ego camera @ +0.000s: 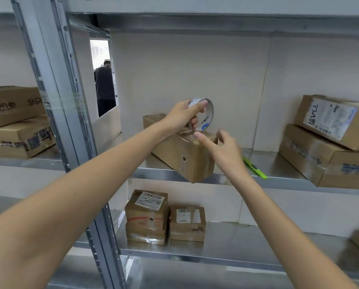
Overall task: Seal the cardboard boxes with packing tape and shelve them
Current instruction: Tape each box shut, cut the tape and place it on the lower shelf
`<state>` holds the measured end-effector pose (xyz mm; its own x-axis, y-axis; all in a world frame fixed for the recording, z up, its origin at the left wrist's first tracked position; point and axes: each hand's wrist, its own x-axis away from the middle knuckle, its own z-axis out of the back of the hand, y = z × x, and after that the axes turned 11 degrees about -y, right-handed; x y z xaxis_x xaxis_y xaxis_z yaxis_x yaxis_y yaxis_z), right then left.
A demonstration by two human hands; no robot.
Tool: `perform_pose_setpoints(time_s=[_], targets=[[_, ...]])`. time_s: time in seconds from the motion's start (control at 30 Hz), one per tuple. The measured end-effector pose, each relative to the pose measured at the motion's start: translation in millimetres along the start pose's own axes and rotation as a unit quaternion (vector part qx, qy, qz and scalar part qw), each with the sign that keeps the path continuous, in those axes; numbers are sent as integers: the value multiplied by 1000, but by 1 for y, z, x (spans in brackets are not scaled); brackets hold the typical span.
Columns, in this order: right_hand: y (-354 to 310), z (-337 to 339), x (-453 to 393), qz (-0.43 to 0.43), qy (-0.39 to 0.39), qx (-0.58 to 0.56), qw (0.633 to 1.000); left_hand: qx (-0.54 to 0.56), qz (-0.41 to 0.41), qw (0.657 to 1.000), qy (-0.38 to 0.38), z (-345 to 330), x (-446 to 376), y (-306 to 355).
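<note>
Left hand (182,113) grips the tape roll (203,114), fingers through its core | tape roll stands on the cardboard box (180,155) on the middle shelf (278,163) | right hand (222,151) loosely open, thumb on box top edge | roll print too small to read | right stacked box (332,119) label handwritten, perhaps "27058" | green pen (255,168) on shelf
</note>
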<state>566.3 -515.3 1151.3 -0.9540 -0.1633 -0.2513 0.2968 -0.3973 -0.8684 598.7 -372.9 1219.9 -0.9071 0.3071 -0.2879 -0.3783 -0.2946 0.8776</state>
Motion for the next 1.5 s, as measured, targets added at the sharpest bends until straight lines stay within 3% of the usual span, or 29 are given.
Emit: perform_pose_setpoints(time_s=[0.1,0.2,0.57,0.73,0.97,1.07,1.13,1.2,1.37,1.5], targets=[[-5,-9,-12,14,-41,85,995,-18,-2,1000,0,-1,-5,-1],[2,-18,-20,45,13,176,983,-37,9,999,-1,0,-10,-2],[-1,-17,-16,49,20,176,983,-144,95,985,-10,44,10,16],[-2,-14,-17,42,20,171,984,-164,168,967,-99,66,40,6],[-11,-13,-13,53,-26,245,968,-101,139,982,-78,55,64,-26],[-18,-7,-19,84,-24,377,922,-114,121,984,-61,49,64,-26],[-22,-5,-24,115,-62,439,889,-117,113,985,-50,47,62,-27],[-24,-6,-28,128,-108,462,871,-119,109,986,-49,47,61,-30],[-30,-6,-29,161,-140,527,823,-107,99,988,-45,47,64,-34],[-26,-7,-26,229,-112,570,781,-111,85,989,-43,48,65,-36]])
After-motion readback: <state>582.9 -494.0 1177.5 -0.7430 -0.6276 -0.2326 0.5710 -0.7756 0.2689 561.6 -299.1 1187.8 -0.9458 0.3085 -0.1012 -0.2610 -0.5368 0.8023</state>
